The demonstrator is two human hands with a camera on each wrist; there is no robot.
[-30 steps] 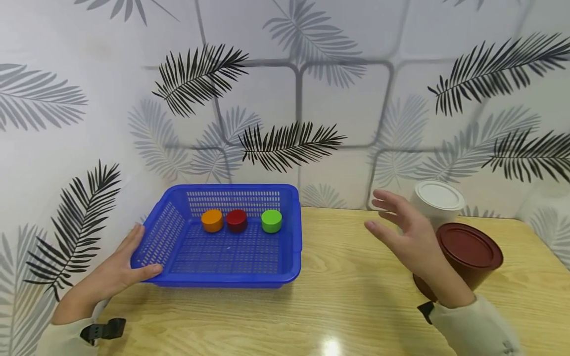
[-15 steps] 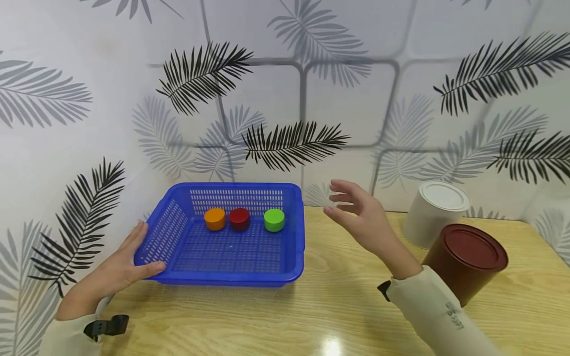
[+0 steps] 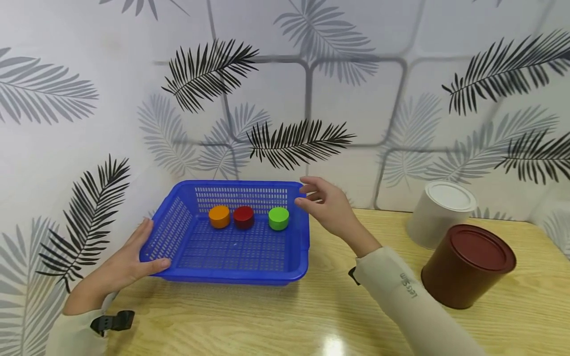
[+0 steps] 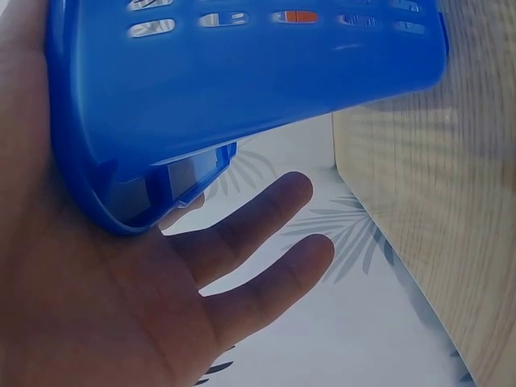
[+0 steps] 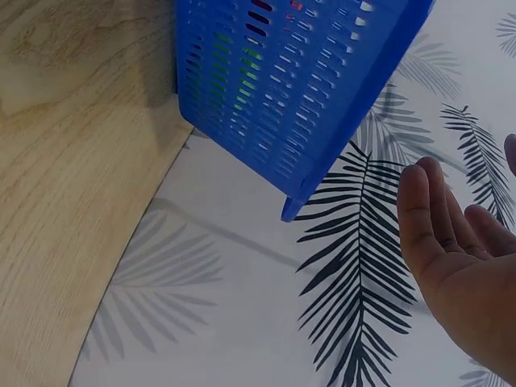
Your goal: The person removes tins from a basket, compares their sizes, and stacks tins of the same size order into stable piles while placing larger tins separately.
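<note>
A blue plastic basket [image 3: 240,275] stands on the table with an orange round cap [image 3: 219,216], a dark red one [image 3: 243,217] and a light green one [image 3: 278,218] along its back. My left hand [image 3: 122,267] rests against the basket's front left corner, thumb over the rim; in the left wrist view, straight fingers [image 4: 266,278] spread below the rim. At the back right corner my right hand [image 3: 327,205] hovers, holding nothing, its thumb and fingers parted and loosely bent. In the right wrist view, this hand [image 5: 468,258] shows apart from the basket wall [image 5: 266,97].
To the right stand a brown can with a dark red lid [image 3: 467,269] and, behind it, a white can [image 3: 438,215]. A wall with leaf patterns [image 3: 356,99] rises right behind the wooden table [image 3: 249,321].
My right hand has moved left, from in front of the cans to the basket's back right corner. The left hand stays at the basket. The head view has shifted slightly.
</note>
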